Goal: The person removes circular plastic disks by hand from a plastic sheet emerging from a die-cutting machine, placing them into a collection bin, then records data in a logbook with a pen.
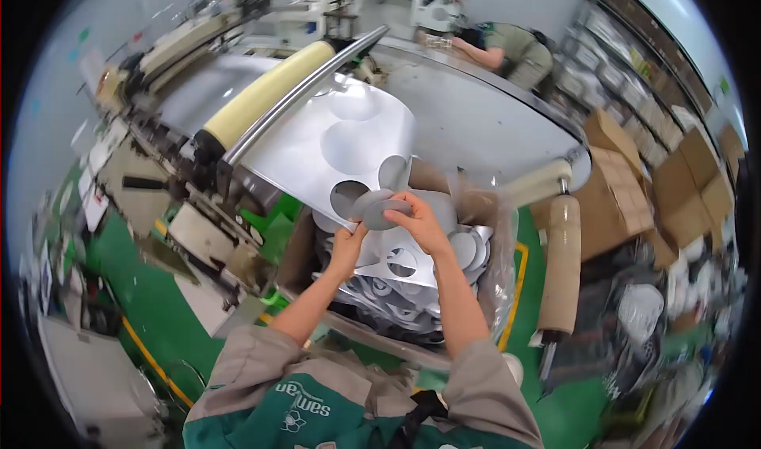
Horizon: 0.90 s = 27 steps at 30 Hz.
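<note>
A grey round disc (386, 217) is pinched at its right side by my right hand (422, 225). Behind it a second grey disc (365, 202) overlaps it. My left hand (346, 249) is closed at the lower left edge of these discs; its fingertips are partly hidden. Just beyond both hands, a shiny silver sheet (277, 149) with round cut-outs slopes down from the machine. Another disc-shaped piece (393, 171) stands tilted at the sheet's lower edge. Beneath my hands, cut silver scraps (404, 297) with holes fill a plastic-lined box (498, 267).
A yellow roller (269, 92) and a metal bar (305, 92) cross above the sheet. A wrapped roll (561, 267) stands at right, near cardboard boxes (610, 187). Another person (511, 49) bends over the machine's far side. Shelves (634, 61) line the right wall.
</note>
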Available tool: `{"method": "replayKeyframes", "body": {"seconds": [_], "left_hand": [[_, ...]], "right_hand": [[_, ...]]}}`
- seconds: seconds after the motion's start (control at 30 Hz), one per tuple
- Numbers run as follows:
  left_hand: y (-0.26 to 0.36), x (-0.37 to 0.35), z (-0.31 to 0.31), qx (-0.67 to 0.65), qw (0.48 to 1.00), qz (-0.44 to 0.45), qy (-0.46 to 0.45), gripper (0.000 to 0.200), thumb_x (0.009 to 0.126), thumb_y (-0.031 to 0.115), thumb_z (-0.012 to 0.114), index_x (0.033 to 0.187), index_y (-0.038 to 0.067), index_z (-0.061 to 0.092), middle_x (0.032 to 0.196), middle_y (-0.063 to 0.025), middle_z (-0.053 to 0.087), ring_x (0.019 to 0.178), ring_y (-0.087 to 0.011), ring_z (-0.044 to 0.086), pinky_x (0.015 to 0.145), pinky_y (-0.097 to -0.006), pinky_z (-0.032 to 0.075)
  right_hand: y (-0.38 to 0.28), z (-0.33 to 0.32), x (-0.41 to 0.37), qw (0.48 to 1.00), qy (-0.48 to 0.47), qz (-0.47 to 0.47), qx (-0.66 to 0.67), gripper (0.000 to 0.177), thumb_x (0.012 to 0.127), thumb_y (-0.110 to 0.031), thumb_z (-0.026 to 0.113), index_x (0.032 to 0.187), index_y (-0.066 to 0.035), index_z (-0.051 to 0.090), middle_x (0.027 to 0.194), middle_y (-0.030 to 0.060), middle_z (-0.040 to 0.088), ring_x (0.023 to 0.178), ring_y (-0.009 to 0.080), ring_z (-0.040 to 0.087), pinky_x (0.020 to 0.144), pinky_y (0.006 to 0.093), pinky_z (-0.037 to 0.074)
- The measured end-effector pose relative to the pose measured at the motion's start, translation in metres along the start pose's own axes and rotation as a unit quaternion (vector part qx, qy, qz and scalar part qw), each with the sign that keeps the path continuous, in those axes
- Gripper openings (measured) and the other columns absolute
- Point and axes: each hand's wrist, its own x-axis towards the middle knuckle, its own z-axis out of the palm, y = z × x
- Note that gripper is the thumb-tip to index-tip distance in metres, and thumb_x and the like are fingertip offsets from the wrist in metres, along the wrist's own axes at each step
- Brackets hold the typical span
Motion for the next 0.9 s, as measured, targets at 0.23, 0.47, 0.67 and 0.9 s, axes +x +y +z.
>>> {"method": "replayKeyframes", "body": {"seconds": [0.23, 0.47, 0.67, 0.9], "left_hand": [[0.043, 0.005, 0.003, -0.199, 0.969, 0.03, 0.143, 0.048, 0.081, 0.015, 0.06, 0.122, 0.002, 0.038, 0.11, -0.007, 0.052, 0.092, -0.0145, 0.054, 0.077, -0.0248, 0.042], [0.037, 0.013, -0.024, -0.209, 0.962, 0.023, 0.173, 0.018, 0.085, 0.019, 0.057, 0.088, 0.002, 0.053, 0.084, -0.0031, 0.059, 0.075, -0.0094, 0.058, 0.066, -0.0239, 0.047], [0.043, 0.009, -0.035, -0.204, 0.974, -0.059, 0.076, 0.028, 0.084, 0.027, 0.059, 0.099, 0.005, 0.055, 0.087, -0.0022, 0.06, 0.08, -0.0095, 0.058, 0.065, -0.0226, 0.047], [0.055, 0.052, -0.078, -0.232, 0.941, 0.09, 0.23, 0.023, 0.083, 0.014, 0.059, 0.101, 0.003, 0.053, 0.089, -0.0022, 0.059, 0.076, -0.0097, 0.057, 0.062, -0.0229, 0.045]], "right_hand": [[0.099, -0.104, -0.046, 0.87, 0.304, 0.102, 0.374, 0.03, 0.084, -0.015, 0.056, 0.112, -0.01, 0.047, 0.107, 0.0029, 0.054, 0.098, 0.019, 0.054, 0.082, 0.0374, 0.046], [-0.033, -0.012, 0.032, 1.0, 0.011, -0.01, -0.016, 0.049, 0.076, -0.011, 0.064, 0.118, 0.004, 0.045, 0.113, 0.0117, 0.051, 0.096, 0.0158, 0.053, 0.08, 0.0269, 0.043], [0.033, 0.001, 0.056, 0.957, -0.065, 0.194, 0.207, 0.045, 0.078, -0.017, 0.065, 0.114, 0.003, 0.048, 0.111, 0.0092, 0.053, 0.099, 0.0192, 0.053, 0.085, 0.0331, 0.042], [-0.005, -0.008, 0.042, 0.968, 0.084, 0.076, 0.223, 0.042, 0.081, -0.006, 0.057, 0.119, 0.003, 0.041, 0.114, 0.0114, 0.052, 0.105, 0.0215, 0.051, 0.092, 0.0352, 0.04]]}}
